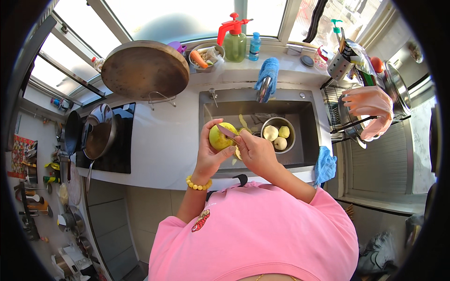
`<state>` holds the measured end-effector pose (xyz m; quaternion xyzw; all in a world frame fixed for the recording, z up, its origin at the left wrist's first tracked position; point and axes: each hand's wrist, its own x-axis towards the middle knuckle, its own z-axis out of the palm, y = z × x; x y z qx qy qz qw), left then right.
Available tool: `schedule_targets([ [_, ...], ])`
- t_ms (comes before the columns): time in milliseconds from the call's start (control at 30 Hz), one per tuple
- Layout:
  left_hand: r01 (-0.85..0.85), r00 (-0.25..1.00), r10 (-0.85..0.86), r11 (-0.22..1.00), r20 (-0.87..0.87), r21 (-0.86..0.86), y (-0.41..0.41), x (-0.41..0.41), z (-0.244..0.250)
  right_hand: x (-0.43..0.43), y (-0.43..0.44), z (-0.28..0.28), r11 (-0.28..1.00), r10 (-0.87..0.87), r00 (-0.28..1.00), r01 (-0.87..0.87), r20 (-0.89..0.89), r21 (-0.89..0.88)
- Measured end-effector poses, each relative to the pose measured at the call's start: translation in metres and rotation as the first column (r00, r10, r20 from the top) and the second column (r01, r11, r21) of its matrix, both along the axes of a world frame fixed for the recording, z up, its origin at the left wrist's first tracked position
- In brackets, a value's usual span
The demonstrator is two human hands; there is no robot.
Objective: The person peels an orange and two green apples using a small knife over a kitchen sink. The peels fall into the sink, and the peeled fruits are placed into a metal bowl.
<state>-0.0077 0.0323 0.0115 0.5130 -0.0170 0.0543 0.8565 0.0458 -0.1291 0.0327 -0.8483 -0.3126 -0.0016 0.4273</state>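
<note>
Above the left part of the sink, my left hand [207, 145] cups a round yellow-green fruit [218, 140], likely a pear or apple. My right hand [258, 152] grips a small knife [226, 130], its handle mostly hidden in the fingers. The blade lies against the upper side of the fruit. A strip of peel [243, 123] shows in the sink just beyond the right hand. To the right, a round metal bowl [294, 141] stands in the stainless-steel sink [307, 124] with three pale peeled fruits [270, 133] inside.
A faucet [264, 89] draped with a blue cloth [268, 70] rises behind the sink. Left of it stand a round wooden chopping board [146, 70] and a pan [100, 131] on the black cooktop [121, 154]. Pink rubber gloves [372, 107] hang on the dish rack [332, 96] at right.
</note>
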Motion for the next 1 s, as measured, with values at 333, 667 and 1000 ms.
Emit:
schedule_targets([
  [333, -0.020, 0.999, 0.021, 1.000, 0.045, -0.014, -0.006, 0.004, -0.005, 0.006, -0.004, -0.002, 0.999, -0.035, 0.998, 0.034, 0.047, 0.023],
  [667, -0.013, 0.999, 0.012, 1.000, 0.039, 0.011, -0.010, 0.004, -0.001, 0.003, -0.008, -0.002, 1.000, -0.002, 1.000, 0.002, -0.010, 0.010],
  [1000, -0.052, 0.996, 0.048, 0.998, 0.073, 0.047, -0.015, 0.005, -0.010, -0.004, -0.010, 0.001, 0.999, -0.034, 0.996, 0.034, -0.086, 0.003],
])
